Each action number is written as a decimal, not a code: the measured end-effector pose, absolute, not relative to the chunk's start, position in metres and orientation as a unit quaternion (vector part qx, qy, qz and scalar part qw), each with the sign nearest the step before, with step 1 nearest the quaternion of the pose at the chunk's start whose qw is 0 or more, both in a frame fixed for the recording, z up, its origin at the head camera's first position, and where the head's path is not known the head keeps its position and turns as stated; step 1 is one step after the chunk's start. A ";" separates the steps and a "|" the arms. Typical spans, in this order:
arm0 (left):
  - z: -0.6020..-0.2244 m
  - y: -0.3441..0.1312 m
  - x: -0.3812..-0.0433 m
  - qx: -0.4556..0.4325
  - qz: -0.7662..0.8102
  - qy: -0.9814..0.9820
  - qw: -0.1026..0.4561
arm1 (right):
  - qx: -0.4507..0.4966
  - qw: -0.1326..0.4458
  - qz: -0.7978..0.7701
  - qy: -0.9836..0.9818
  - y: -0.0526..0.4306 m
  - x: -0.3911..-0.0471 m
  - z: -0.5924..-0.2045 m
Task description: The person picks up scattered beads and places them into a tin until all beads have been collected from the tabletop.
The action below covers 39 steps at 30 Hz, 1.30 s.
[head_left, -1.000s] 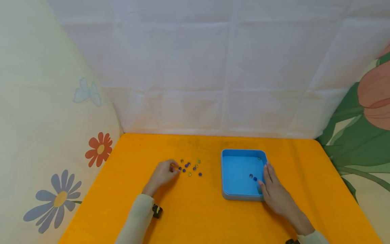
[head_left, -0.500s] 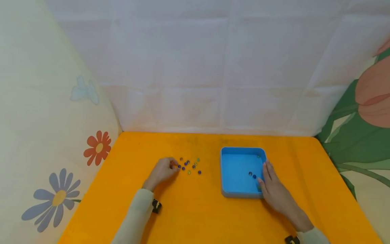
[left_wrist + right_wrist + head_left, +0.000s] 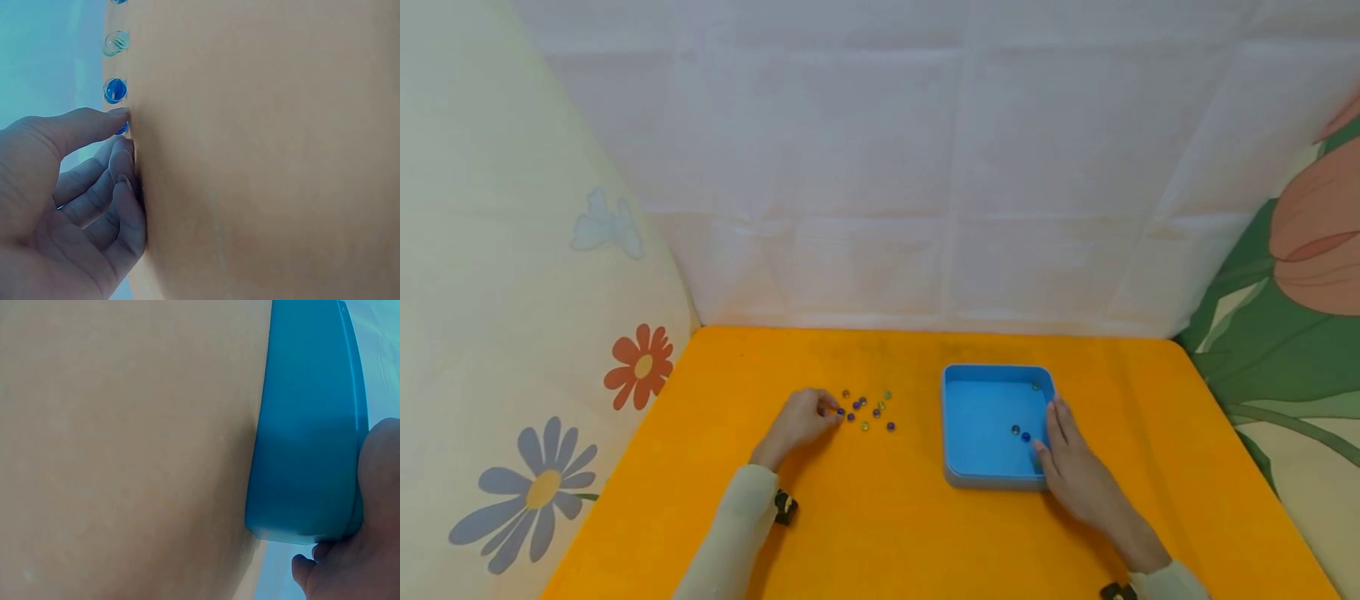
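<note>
At the left edge of a loose group of glass marbles (image 3: 865, 426), my left hand (image 3: 797, 419) has its thumb and index fingertips on a blue marble (image 3: 841, 412). In the left wrist view that blue marble (image 3: 122, 129) shows partly between thumb and finger, the rest hidden by them; the other fingers are bent. My right hand (image 3: 1081, 475) holds the right wall of a square blue tray (image 3: 985, 482), thumb over the rim and fingers along the outside. Inside the tray lie a dark marble (image 3: 1016, 430), a blue marble (image 3: 1026, 437) and a green marble (image 3: 1036, 386).
Several more marbles, blue, yellowish, green and brownish, lie close together left of the tray on the orange tabletop (image 3: 880, 533). A white sheet (image 3: 820, 167) hangs along the table's back edge. Flower-printed cloths flank the left side (image 3: 512, 333) and right side (image 3: 1322, 333).
</note>
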<state>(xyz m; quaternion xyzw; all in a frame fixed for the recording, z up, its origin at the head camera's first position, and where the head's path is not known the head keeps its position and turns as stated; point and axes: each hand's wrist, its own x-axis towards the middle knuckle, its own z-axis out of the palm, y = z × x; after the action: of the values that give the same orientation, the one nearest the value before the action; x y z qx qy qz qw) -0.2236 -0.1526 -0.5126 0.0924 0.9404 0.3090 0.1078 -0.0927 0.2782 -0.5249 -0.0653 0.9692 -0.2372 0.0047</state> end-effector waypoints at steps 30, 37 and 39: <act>-0.515 -0.148 -0.223 0.079 0.304 0.944 0.099 | -0.057 0.020 -0.230 0.971 0.279 -0.094 -0.526; -0.515 -0.148 -0.223 0.096 0.307 0.943 0.079 | -0.053 0.029 -0.234 0.970 0.279 -0.095 -0.526; -0.515 -0.148 -0.223 0.095 0.311 0.942 0.080 | -0.053 0.029 -0.235 0.970 0.279 -0.095 -0.525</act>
<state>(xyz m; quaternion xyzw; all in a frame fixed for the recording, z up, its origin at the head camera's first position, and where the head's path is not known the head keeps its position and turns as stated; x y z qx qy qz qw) -0.2227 -0.1482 -0.5153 0.0947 0.9424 0.3107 0.0799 -0.0951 0.2788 -0.5252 -0.0528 0.9701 -0.2350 0.0289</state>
